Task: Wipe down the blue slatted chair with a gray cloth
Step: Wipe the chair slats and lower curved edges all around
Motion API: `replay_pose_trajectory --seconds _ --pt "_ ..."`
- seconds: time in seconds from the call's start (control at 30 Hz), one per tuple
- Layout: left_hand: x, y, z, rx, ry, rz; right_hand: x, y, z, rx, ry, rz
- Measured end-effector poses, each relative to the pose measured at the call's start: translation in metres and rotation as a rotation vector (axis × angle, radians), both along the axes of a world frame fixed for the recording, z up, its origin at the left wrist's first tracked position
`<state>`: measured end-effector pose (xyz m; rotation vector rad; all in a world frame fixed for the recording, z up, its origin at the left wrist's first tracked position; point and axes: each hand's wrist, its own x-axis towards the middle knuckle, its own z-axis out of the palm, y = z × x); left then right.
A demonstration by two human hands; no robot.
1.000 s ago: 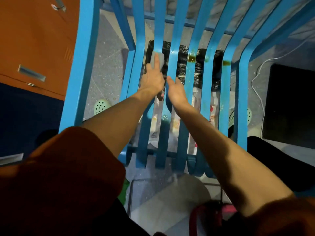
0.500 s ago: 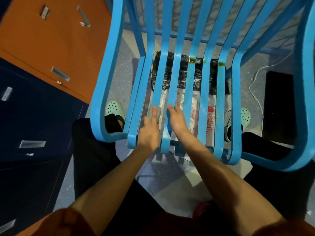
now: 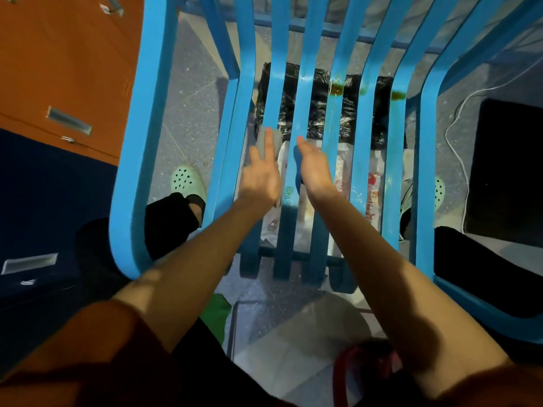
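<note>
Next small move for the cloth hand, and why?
Probably slide the left hand and gray cloth right and farther up the slats toward the brown stains: those spots show on the blue chair, while the cloth sits on a left slat.

Blue slatted chair [image 3: 364, 160] with brown stains [image 3: 337, 89], gray cloth [image 3: 271, 142], mint-green holed clog [image 3: 186, 180], orange cabinet [image 3: 58, 54], speckled floor [image 3: 191, 113].
</note>
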<state>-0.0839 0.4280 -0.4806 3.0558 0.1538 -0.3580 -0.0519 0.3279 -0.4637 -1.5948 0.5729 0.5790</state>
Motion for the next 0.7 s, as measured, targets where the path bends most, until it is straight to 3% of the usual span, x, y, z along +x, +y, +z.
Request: replay_pose_trajectory --seconds 0.23,0.33,0.5,0.7 --pt "0.124 -0.002 -0.008 -0.278 0.0 0.13 0.053 0.006 -0.012 -0.011 -0.04 -0.065" --pt "0.149 -0.008 -0.009 -0.263 -0.028 0.152 0.057 0.008 -0.013 -0.002 -0.012 -0.079" --pt "0.143 -0.006 -0.007 -0.213 -0.001 0.098 0.037 0.011 -0.008 -0.078 -0.084 -0.018" --pt "0.077 0.002 0.007 -0.196 0.105 0.031 -0.007 0.008 0.002 -0.09 -0.061 0.075"
